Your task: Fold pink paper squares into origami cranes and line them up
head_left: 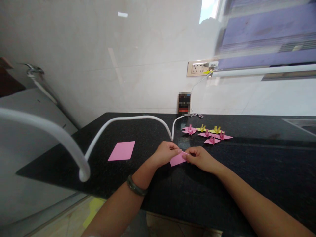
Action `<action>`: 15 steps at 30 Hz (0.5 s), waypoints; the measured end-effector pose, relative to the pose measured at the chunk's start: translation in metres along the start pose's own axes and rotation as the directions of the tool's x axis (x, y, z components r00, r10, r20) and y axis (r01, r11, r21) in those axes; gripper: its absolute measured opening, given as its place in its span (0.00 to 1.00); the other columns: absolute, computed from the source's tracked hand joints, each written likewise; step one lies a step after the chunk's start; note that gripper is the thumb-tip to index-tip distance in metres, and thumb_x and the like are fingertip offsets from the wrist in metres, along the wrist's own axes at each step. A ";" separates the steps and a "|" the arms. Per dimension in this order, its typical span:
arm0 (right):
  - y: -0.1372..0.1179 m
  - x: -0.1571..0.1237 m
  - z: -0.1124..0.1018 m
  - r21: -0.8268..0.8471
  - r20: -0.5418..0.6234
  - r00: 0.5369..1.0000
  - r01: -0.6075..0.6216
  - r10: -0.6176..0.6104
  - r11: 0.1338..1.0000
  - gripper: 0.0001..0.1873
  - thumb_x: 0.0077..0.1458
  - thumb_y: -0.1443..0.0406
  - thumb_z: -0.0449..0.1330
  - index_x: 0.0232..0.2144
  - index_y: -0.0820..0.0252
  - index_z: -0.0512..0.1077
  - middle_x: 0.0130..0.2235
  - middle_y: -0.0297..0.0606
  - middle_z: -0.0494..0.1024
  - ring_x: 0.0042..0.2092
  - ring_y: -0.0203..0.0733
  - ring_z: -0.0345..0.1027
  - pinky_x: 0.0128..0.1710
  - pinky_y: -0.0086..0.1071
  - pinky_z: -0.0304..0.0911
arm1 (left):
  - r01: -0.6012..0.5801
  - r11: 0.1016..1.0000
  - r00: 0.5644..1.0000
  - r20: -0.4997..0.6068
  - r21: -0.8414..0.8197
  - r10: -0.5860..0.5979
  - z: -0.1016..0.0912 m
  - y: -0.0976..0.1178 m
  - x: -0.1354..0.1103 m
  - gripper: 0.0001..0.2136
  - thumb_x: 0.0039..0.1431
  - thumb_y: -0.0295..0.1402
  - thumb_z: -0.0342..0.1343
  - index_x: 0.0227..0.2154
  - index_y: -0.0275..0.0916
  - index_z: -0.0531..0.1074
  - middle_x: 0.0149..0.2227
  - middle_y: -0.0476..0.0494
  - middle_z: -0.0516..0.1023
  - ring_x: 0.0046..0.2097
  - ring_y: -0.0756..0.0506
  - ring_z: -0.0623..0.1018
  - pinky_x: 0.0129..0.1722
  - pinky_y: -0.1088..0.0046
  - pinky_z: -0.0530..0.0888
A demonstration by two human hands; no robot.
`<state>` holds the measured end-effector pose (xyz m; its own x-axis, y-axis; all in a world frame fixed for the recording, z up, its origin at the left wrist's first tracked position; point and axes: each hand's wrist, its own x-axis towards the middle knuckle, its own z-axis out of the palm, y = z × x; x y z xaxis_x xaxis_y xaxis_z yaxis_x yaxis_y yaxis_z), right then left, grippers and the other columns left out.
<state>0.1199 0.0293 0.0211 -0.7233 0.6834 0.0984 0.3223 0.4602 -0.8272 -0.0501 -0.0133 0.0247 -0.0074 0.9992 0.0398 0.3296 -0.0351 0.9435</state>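
Observation:
A folded piece of pink paper [177, 159] lies on the black stone counter [247, 171] between my two hands. My left hand [166, 153] pinches its upper left edge with closed fingers; a dark bangle sits on that wrist. My right hand [199, 158] pinches the right edge, fingers curled. A flat pink paper square [121, 150] lies to the left of my hands. Behind my hands stand several folded paper cranes [206, 133], pink and yellow.
A white cable [128, 121] curves across the counter from the left foreground toward a small dark device [184, 103] leaning on the wall. A wall socket [200, 68] has a plug in it. A sink edge [300, 124] shows at the far right.

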 end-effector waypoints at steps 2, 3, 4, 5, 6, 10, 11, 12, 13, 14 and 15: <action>0.000 0.000 0.001 0.010 -0.002 1.000 -0.002 0.002 1.000 0.15 0.46 0.58 0.51 0.19 0.65 0.66 0.18 0.30 0.61 0.21 0.28 0.51 0.19 0.24 0.46 | -0.016 1.000 1.000 -0.007 0.023 0.016 0.000 -0.001 0.000 0.12 0.41 0.38 0.54 0.24 0.32 0.70 0.21 0.47 0.70 0.22 0.54 0.66 0.21 0.80 0.61; 0.000 0.000 0.001 0.019 -0.005 1.000 -0.005 0.005 1.000 0.15 0.46 0.58 0.51 0.20 0.65 0.67 0.19 0.30 0.62 0.21 0.29 0.51 0.19 0.24 0.47 | -0.024 0.999 1.000 -0.011 0.037 0.024 0.000 -0.001 0.000 0.12 0.42 0.37 0.53 0.24 0.32 0.70 0.22 0.46 0.70 0.23 0.54 0.66 0.21 0.80 0.61; -0.001 0.000 0.001 0.032 -0.009 1.000 -0.006 0.006 0.999 0.14 0.46 0.58 0.51 0.21 0.65 0.67 0.19 0.30 0.62 0.21 0.29 0.52 0.19 0.24 0.47 | -0.033 0.998 0.999 -0.014 0.050 0.034 0.000 -0.002 0.000 0.11 0.42 0.37 0.53 0.24 0.32 0.70 0.22 0.46 0.70 0.23 0.53 0.67 0.22 0.79 0.62; -0.002 0.001 0.002 0.044 -0.018 1.000 -0.005 0.006 0.999 0.14 0.47 0.59 0.51 0.22 0.65 0.68 0.19 0.30 0.62 0.21 0.29 0.52 0.19 0.24 0.48 | -0.044 0.997 0.999 -0.014 0.060 0.044 0.000 -0.002 0.000 0.11 0.42 0.37 0.53 0.24 0.32 0.70 0.23 0.45 0.71 0.24 0.53 0.67 0.22 0.79 0.62; -0.003 0.001 0.002 0.052 -0.031 1.000 0.000 0.002 0.999 0.14 0.47 0.59 0.51 0.23 0.64 0.68 0.20 0.30 0.63 0.21 0.29 0.53 0.20 0.24 0.49 | -0.052 0.997 0.999 -0.009 0.064 0.053 0.000 -0.002 0.000 0.11 0.42 0.36 0.53 0.25 0.32 0.70 0.23 0.45 0.71 0.25 0.52 0.67 0.23 0.79 0.62; -0.011 0.001 0.002 0.038 -0.088 0.996 0.028 -0.025 0.999 0.13 0.47 0.61 0.49 0.23 0.64 0.70 0.19 0.31 0.63 0.22 0.30 0.54 0.21 0.24 0.51 | -0.059 0.998 0.998 0.010 0.024 0.059 0.003 0.000 -0.001 0.10 0.42 0.36 0.53 0.24 0.32 0.70 0.23 0.45 0.71 0.24 0.52 0.68 0.22 0.79 0.62; -0.012 0.001 0.001 0.036 -0.091 0.996 0.029 -0.026 0.999 0.13 0.47 0.62 0.49 0.23 0.64 0.70 0.19 0.31 0.64 0.22 0.30 0.55 0.21 0.24 0.51 | -0.057 0.998 0.998 0.005 0.005 0.057 0.003 0.001 -0.001 0.10 0.42 0.36 0.53 0.24 0.32 0.70 0.23 0.45 0.71 0.24 0.52 0.67 0.22 0.79 0.62; -0.013 0.000 0.000 0.036 -0.091 0.996 0.029 -0.026 0.999 0.13 0.47 0.63 0.49 0.24 0.63 0.71 0.19 0.31 0.65 0.22 0.30 0.56 0.21 0.24 0.51 | -0.057 0.998 0.998 -0.008 -0.014 0.057 0.002 0.002 -0.001 0.10 0.42 0.36 0.53 0.24 0.32 0.70 0.22 0.45 0.71 0.24 0.52 0.67 0.22 0.79 0.62; -0.013 0.000 -0.002 0.038 -0.094 0.995 0.028 -0.024 0.999 0.13 0.47 0.63 0.49 0.24 0.63 0.71 0.20 0.32 0.66 0.22 0.31 0.56 0.22 0.24 0.52 | -0.059 0.998 0.998 -0.029 -0.032 0.058 0.001 0.003 -0.001 0.10 0.42 0.36 0.53 0.23 0.32 0.70 0.22 0.46 0.71 0.23 0.53 0.67 0.22 0.79 0.62; -0.012 0.000 -0.004 0.039 -0.100 0.995 0.024 -0.020 0.999 0.13 0.47 0.63 0.49 0.23 0.63 0.71 0.20 0.32 0.67 0.23 0.31 0.57 0.22 0.24 0.53 | -0.063 0.997 0.996 -0.058 -0.049 0.060 -0.002 0.004 -0.001 0.10 0.41 0.36 0.54 0.23 0.33 0.70 0.22 0.46 0.70 0.23 0.53 0.67 0.22 0.79 0.61; -0.011 0.000 -0.007 0.040 -0.109 0.994 0.018 -0.013 0.999 0.13 0.47 0.63 0.49 0.23 0.64 0.72 0.20 0.33 0.68 0.23 0.31 0.58 0.22 0.25 0.53 | -0.068 0.996 0.994 -0.091 -0.066 0.061 -0.004 0.005 0.000 0.10 0.41 0.36 0.54 0.22 0.33 0.70 0.21 0.47 0.70 0.23 0.53 0.66 0.22 0.79 0.61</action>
<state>0.1211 0.0286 0.0340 -0.6563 0.7353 0.1692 0.2848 0.4490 -0.8469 -0.0523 -0.0139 0.0312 -0.0728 0.9892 0.1274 0.2668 -0.1038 0.9582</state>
